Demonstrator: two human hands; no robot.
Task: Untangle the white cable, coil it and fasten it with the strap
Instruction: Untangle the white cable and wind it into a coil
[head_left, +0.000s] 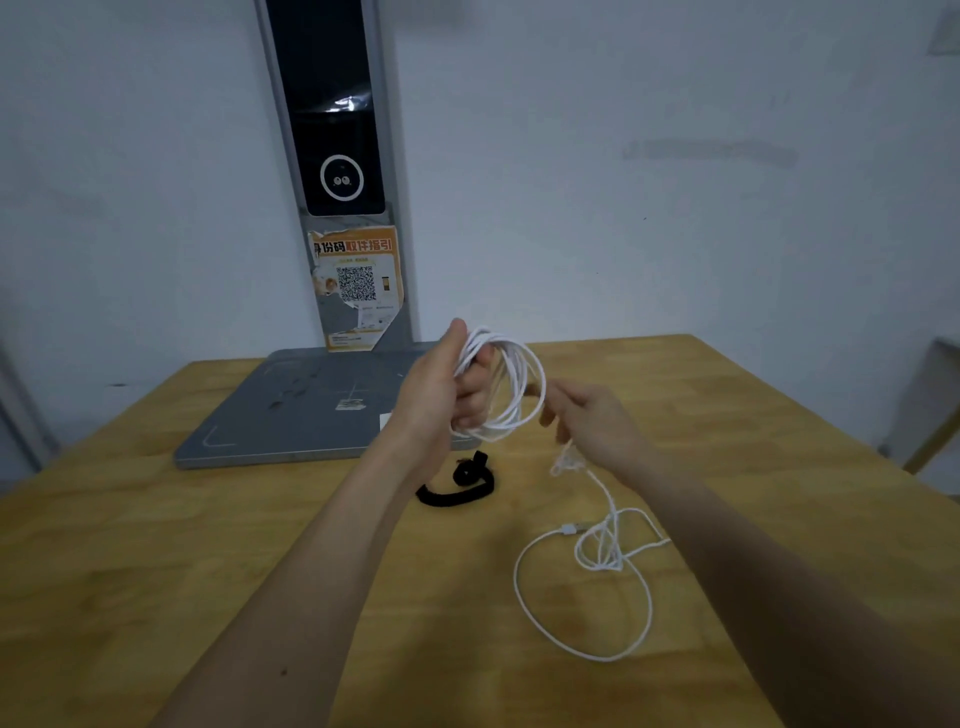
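My left hand (441, 389) grips several loops of the white cable (524, 384), held up above the wooden table. My right hand (592, 421) sits just right of the coil and pinches the cable strand where it leaves the loops. From there the cable drops to the table and lies in a loose tangle (608, 551) with a large loop toward me; a plug end (569, 530) shows in it. The black strap (462, 480) lies curled on the table below my left hand, untouched.
A grey flat base plate (291, 410) with an upright post (343, 171), carrying a black screen and an orange QR sticker, stands at the back left of the wooden table (208, 561). A pale wall is behind. A chair part shows at the far right.
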